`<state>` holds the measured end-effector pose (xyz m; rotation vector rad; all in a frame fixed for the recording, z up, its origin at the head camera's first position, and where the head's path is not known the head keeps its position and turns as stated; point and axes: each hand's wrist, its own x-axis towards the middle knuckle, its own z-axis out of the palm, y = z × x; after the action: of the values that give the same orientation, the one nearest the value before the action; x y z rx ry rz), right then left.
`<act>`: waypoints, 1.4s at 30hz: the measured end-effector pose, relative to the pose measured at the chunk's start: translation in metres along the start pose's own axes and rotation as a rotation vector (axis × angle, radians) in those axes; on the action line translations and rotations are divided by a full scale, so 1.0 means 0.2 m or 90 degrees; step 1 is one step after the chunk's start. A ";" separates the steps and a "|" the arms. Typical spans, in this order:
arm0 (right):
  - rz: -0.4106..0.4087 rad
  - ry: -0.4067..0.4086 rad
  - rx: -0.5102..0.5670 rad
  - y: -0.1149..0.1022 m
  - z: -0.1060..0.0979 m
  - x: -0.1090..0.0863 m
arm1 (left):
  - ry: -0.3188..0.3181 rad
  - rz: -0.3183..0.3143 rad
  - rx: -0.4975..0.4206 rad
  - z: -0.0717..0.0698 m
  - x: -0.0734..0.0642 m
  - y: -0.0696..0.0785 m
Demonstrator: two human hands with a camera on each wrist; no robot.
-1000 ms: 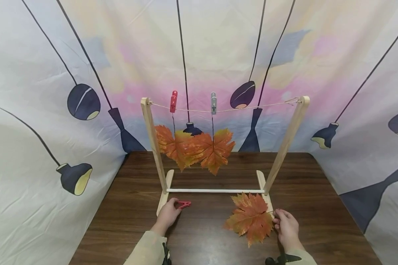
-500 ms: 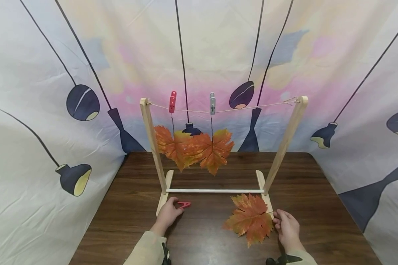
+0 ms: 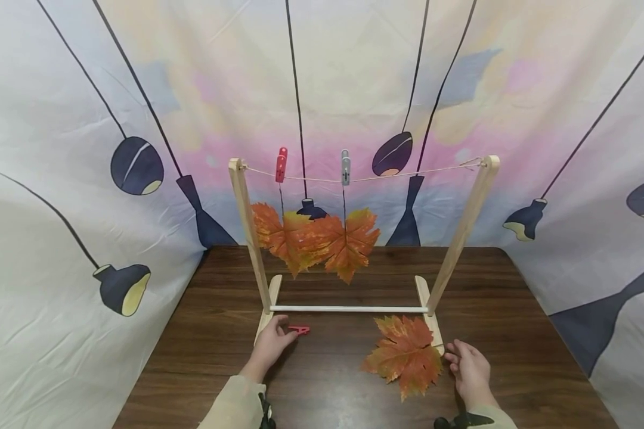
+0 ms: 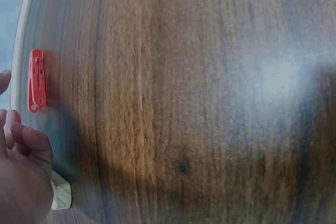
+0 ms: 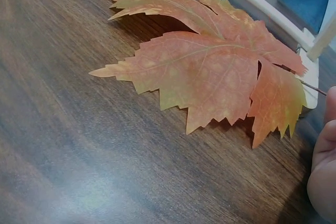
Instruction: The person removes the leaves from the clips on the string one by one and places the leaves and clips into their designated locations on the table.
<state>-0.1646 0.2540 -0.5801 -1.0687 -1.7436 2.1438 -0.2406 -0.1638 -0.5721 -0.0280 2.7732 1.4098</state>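
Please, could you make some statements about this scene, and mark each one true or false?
1. Two leaves hang from the string. True.
2. The clip nearest to the left hand is grey. False: the loose clip beside the left hand is red.
3. A third leaf lies near the right hand. True.
4. Both clips on the string are red. False: one, the red peg, is red; the other, the grey peg, is grey.
5. The third leaf is plain green. False: it is mostly orange and red.
6. A white bar joins the two sides of the wooden frame near the bottom. True.
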 end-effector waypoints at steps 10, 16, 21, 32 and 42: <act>-0.006 -0.005 -0.007 -0.03 0.00 -0.01 | 0.009 0.017 -0.020 -0.01 0.01 0.03; -0.031 -0.003 -0.031 -0.06 0.04 0.00 | 0.023 0.022 -0.032 -0.03 0.01 0.07; -0.045 -0.017 -0.039 -0.09 0.05 0.01 | 0.020 0.023 -0.040 -0.03 0.02 0.11; -0.073 -0.034 -0.059 -0.19 0.07 0.01 | 0.028 0.032 -0.085 -0.07 0.03 0.15; -0.139 -0.075 -0.120 -0.25 0.12 -0.01 | 0.029 0.043 -0.098 -0.12 0.04 0.20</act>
<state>-0.1930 0.2485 -0.5324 -0.7608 -2.0439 1.9776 -0.2506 -0.1583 -0.5258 0.0311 2.7180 1.6568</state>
